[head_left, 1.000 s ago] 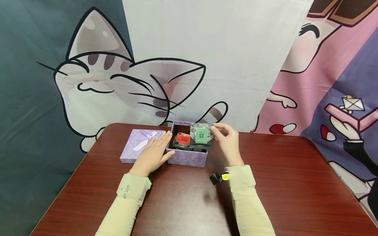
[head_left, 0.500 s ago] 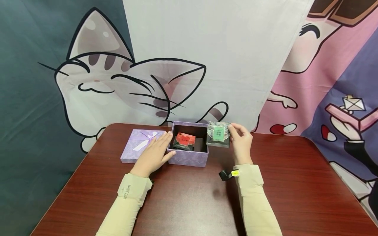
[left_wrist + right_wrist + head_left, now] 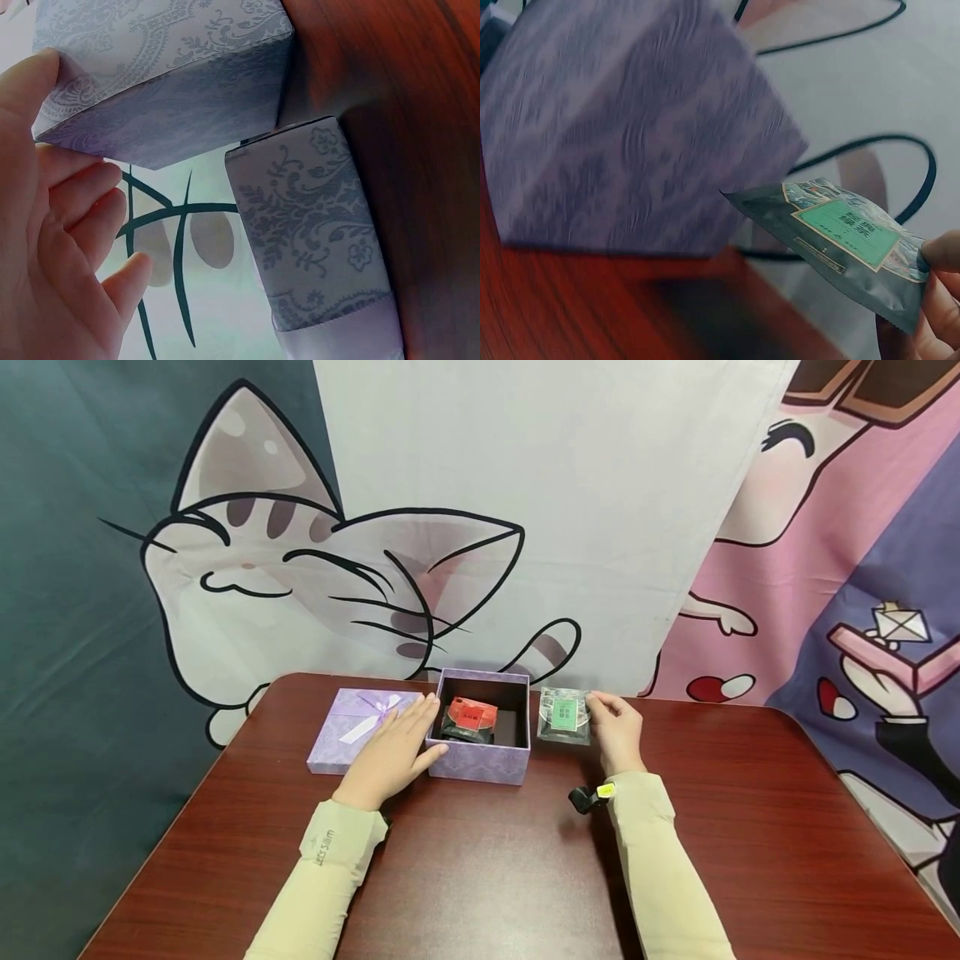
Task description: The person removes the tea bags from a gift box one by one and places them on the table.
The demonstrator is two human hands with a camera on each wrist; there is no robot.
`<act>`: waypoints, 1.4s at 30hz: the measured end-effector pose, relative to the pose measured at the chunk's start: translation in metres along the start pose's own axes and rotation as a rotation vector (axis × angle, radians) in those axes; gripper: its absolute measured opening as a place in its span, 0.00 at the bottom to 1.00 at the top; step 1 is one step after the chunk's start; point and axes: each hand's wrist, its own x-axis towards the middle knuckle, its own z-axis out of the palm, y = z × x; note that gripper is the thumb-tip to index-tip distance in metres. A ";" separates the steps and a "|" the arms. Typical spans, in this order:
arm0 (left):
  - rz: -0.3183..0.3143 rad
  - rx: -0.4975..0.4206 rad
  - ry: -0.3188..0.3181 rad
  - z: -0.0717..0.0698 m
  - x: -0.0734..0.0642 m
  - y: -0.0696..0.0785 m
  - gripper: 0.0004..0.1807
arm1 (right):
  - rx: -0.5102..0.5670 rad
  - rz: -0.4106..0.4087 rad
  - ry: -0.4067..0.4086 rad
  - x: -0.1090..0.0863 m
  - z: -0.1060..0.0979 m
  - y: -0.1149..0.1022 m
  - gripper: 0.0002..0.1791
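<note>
Table — right hand pinches green-labelled sachet; left hand, fingers extended, touches box.

- A reddish-brown, wood-grained table is stretching before you, its far corners rounding off.
- An open, patterned purple box is standing upright near the table's far edge.
- A matching lid is lying just left of the box, its pale ribbon facing up at you.
</note>
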 end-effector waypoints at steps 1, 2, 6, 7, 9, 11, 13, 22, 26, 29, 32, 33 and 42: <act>0.001 0.000 0.001 0.000 0.000 0.000 0.40 | -0.012 0.016 -0.003 0.002 -0.001 0.002 0.17; 0.002 0.000 0.002 0.000 0.000 0.000 0.40 | -0.021 0.029 -0.007 0.004 -0.002 0.005 0.17; 0.004 0.001 0.006 0.001 -0.001 0.000 0.40 | -0.059 0.069 -0.027 0.011 -0.006 0.013 0.17; 0.004 0.001 0.007 0.001 -0.001 -0.001 0.40 | -0.073 0.073 -0.035 0.013 -0.007 0.015 0.17; 0.005 0.001 0.007 0.002 -0.001 -0.001 0.40 | -0.094 0.080 -0.053 0.016 -0.007 0.018 0.17; 0.006 0.005 0.006 0.002 -0.001 -0.001 0.40 | -0.119 0.084 -0.073 0.018 -0.008 0.020 0.17; 0.006 0.008 0.004 0.002 -0.001 -0.001 0.40 | -0.143 0.091 -0.090 0.021 -0.007 0.023 0.17; 0.003 0.014 0.002 0.003 -0.001 -0.002 0.40 | -0.209 0.068 -0.136 0.023 -0.002 0.028 0.16; 0.006 0.017 0.008 0.003 -0.001 -0.002 0.40 | -0.248 0.047 -0.149 0.025 -0.001 0.030 0.15; 0.009 0.016 0.010 0.003 -0.001 -0.002 0.40 | -0.298 0.028 -0.148 0.027 0.000 0.030 0.15; 0.009 0.014 0.009 0.004 -0.001 -0.002 0.40 | -0.368 -0.003 -0.151 0.029 -0.001 0.030 0.14; 0.009 0.015 0.009 0.004 -0.001 -0.002 0.40 | -0.400 -0.017 -0.152 0.030 -0.001 0.030 0.14; 0.013 0.006 0.014 0.002 0.000 -0.002 0.40 | -0.564 -0.136 -0.189 0.032 -0.007 0.027 0.15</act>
